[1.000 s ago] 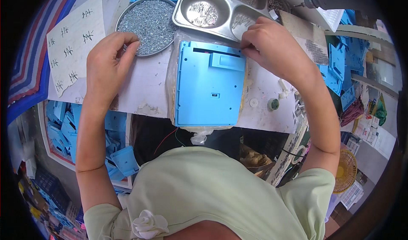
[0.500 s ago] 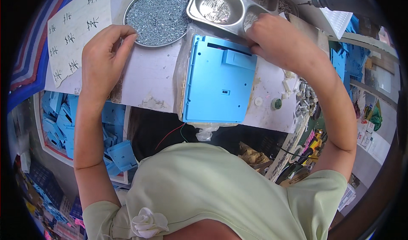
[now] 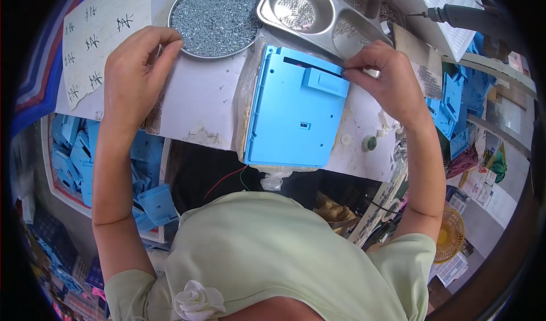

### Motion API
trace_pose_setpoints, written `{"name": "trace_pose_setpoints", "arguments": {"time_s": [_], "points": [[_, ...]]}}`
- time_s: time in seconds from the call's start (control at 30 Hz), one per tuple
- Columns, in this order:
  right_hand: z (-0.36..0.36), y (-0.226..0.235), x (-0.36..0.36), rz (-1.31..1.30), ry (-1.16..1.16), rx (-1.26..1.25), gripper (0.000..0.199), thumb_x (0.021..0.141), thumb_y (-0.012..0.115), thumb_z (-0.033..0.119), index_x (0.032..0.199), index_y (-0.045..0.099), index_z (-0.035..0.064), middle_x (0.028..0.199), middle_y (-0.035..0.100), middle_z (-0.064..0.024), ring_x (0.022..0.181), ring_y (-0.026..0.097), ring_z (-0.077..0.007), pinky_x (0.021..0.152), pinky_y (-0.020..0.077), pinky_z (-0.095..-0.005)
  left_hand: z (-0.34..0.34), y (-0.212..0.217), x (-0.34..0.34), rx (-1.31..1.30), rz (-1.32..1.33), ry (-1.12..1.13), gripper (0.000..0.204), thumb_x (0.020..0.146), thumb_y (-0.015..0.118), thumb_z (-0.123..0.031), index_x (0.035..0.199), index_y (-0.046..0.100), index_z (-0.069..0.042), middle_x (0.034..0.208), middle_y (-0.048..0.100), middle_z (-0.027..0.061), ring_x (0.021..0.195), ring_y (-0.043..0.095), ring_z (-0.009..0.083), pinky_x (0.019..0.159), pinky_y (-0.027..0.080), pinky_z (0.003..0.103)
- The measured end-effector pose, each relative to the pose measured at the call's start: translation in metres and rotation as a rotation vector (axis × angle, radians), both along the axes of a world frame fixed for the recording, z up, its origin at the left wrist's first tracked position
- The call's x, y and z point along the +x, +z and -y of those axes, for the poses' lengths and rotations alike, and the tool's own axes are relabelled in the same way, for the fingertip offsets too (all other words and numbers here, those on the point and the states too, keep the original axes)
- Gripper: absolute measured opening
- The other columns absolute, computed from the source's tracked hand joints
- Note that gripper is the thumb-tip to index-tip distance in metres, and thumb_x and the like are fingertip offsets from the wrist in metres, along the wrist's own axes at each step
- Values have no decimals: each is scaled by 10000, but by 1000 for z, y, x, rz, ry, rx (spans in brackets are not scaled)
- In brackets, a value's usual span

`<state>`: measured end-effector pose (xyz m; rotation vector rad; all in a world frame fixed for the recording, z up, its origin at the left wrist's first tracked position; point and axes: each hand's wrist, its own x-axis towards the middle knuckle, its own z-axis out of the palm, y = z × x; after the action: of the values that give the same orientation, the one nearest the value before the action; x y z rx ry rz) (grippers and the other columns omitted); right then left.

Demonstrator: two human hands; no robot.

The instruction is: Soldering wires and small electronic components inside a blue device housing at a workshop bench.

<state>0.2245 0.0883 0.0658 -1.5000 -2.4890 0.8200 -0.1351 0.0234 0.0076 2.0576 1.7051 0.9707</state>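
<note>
A flat light-blue plastic housing panel (image 3: 290, 105) lies before me on a plastic-wrapped pad. It has a slot along its far edge, a raised block and several small holes. My right hand (image 3: 385, 76) is closed in a pinch at the panel's far right corner; a tiny thing may be between the fingertips, too small to name. My left hand (image 3: 136, 65) hovers beside a round metal tray (image 3: 181, 47) filled with small silver screws (image 3: 216, 19). Its thumb and forefinger are pinched together, and whatever they hold is hidden.
Beyond the panel stands a steel compartment tray (image 3: 264, 15) with small metal parts. An electric screwdriver (image 3: 466, 17) points in from the far right, by a white ribbed tray (image 3: 449, 31). A green-rimmed small jar (image 3: 369, 143) sits right of the panel. A bin of blue panels (image 3: 85, 162) is at left.
My right hand has drawn back from over the compartment tray to the panel's far right corner, uncovering a compartment. My left hand stays pinched beside the screws. The view has shifted slightly.
</note>
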Motion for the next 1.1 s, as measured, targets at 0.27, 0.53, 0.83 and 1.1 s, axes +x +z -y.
{"name": "trace_pose_setpoints", "arguments": {"time_s": [0.27,0.53,0.83,1.1], "points": [[-3,11,3,40,29,42,145,796,772,68,934,785,24,879,712,-146,823,666,-266,772,535,-361,1,2,2,0,13,20,107,883,729,-68,967,714,-5,858,703,82,652,579,176,621,462,285],[74,-5,13,-204,42,330,188,746,814,21,928,768,37,809,667,-96,811,605,-272,726,510,-374,18,13,16,-20,59,-53,89,854,742,-34,926,696,-10,824,669,76,650,565,182,613,457,289],[91,-11,-4,-152,-15,325,155,709,812,0,847,754,39,760,655,-73,766,591,-280,671,500,-365,15,20,65,104,48,-398,129,799,749,6,905,680,-17,860,680,120,779,653,318,690,515,391],[93,-8,9,-239,-109,215,156,724,826,22,860,751,40,785,683,-83,798,615,-282,716,499,-363,-12,17,75,153,-50,-515,133,798,748,-13,911,679,-17,854,661,121,801,646,314,710,521,391]]}}
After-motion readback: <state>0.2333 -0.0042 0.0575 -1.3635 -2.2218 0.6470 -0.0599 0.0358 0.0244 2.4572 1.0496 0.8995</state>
